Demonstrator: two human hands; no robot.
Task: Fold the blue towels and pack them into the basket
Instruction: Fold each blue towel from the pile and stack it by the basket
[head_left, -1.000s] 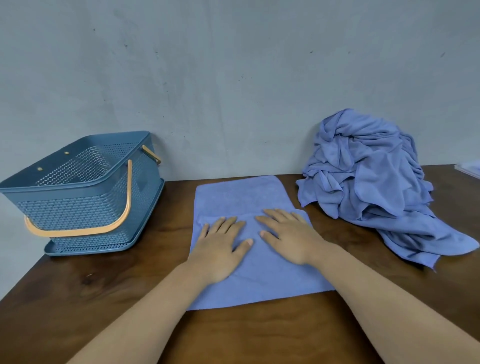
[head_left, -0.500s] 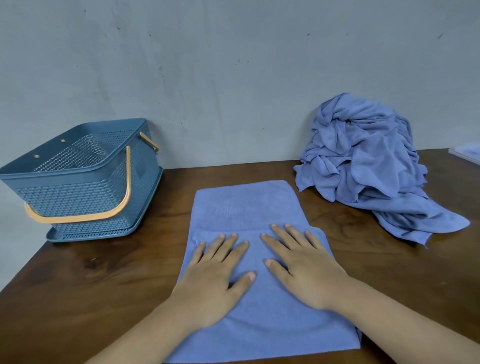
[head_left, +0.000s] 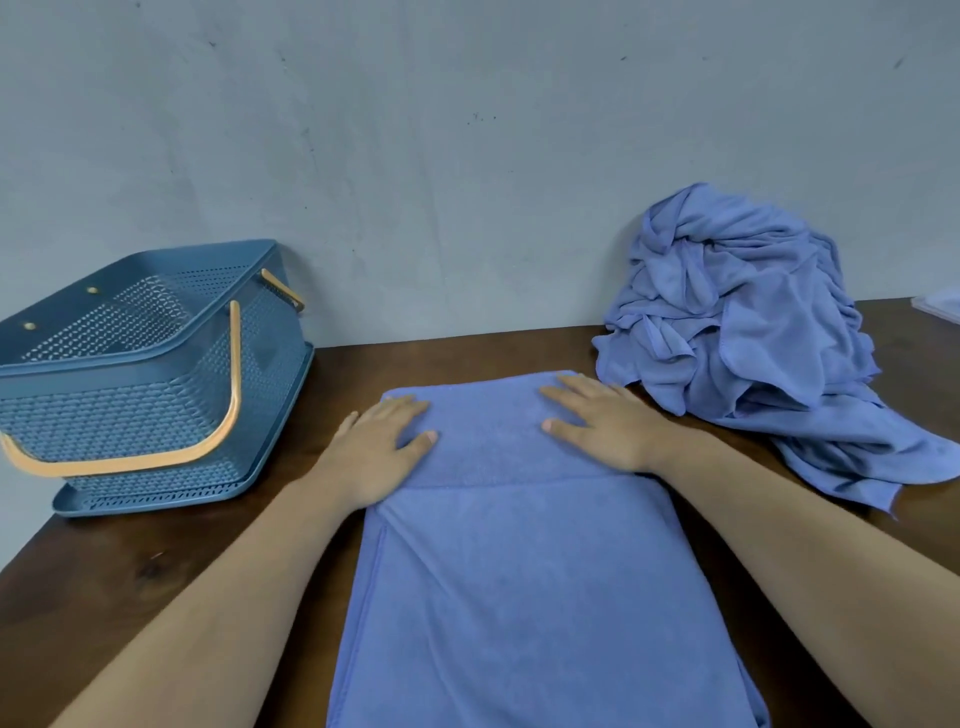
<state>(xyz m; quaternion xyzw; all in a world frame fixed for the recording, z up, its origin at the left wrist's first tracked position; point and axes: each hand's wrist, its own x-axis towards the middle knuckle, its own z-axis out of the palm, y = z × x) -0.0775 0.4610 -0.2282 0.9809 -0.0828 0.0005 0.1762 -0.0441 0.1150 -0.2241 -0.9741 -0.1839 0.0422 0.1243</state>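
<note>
A blue towel (head_left: 519, 582) lies flat on the brown table, folded lengthwise, running from the middle toward me. My left hand (head_left: 379, 441) rests flat on its far left corner with fingers straight. My right hand (head_left: 602, 423) lies flat on its far right corner, fingers spread. A heap of crumpled blue towels (head_left: 743, 332) sits at the back right against the wall. The blue perforated basket (head_left: 156, 364) with an orange handle stands at the left, tilted, and looks empty.
The brown wooden table (head_left: 156, 571) ends at a grey wall at the back. A pale flat object (head_left: 940, 306) shows at the far right edge. Bare tabletop lies between the basket and the towel.
Both hands have slid apart and away from me, from the towel's middle to its far corners. The view has tilted down and closer, so the towel fills more of the frame.
</note>
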